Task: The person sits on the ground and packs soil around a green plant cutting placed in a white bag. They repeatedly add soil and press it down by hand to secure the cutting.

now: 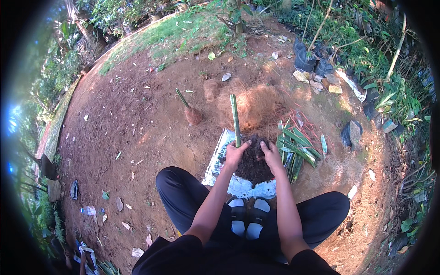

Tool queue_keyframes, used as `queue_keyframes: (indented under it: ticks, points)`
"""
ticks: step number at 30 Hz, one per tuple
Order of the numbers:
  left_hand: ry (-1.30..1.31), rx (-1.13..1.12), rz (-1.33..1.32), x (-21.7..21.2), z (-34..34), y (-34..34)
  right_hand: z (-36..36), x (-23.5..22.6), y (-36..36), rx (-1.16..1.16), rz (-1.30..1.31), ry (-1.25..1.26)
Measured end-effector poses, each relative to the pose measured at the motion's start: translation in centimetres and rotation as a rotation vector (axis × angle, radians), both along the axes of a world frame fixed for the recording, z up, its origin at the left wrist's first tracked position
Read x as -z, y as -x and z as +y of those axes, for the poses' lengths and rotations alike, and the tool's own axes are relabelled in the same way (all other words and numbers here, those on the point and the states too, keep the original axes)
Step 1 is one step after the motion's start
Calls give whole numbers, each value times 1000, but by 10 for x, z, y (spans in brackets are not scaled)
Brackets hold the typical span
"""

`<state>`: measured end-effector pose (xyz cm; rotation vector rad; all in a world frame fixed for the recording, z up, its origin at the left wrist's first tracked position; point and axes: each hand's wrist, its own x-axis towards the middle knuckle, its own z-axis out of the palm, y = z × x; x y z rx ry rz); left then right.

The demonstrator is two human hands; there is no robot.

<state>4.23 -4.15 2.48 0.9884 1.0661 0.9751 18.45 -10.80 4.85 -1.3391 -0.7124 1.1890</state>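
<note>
My left hand (234, 155) is closed around the lower end of an upright green snake plant leaf (235, 120), close to the dark soil. My right hand (272, 156) faces it, fingers curled into a clump of dark soil (255, 168); the fingertips are partly hidden. Beneath lies a white plastic sack (214, 166) with the soil heaped on it. Just beyond my hands spreads a pile of brown coconut fibre (256, 104). Several cut snake plant leaves (300, 145) lie to the right of the sack.
A fibre-wrapped ball (193, 116) with a leaf sticking out stands to the left of the fibre pile. Loose red string (308, 120) trails beside the cut leaves. Black plant bags (305, 58) and stones (316, 82) line the far right. A plastic bottle (88, 211) lies at left.
</note>
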Motion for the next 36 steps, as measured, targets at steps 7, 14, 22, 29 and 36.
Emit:
queue_keyframes:
  ticks: [7,14,22,29,36]
  points:
    - [61,-25,-19,12,10,14,2,25,-13,104,-14,133]
    - [2,-28,36,6,6,15,0,107,-28,-52,-473,304]
    - [-49,-10,74,4,8,13,0,97,-24,-223,-801,358]
    - [11,-9,136,11,7,10,1,62,-25,-276,-606,334]
    - [60,35,146,5,1,11,-8,32,-1,-94,-643,-104]
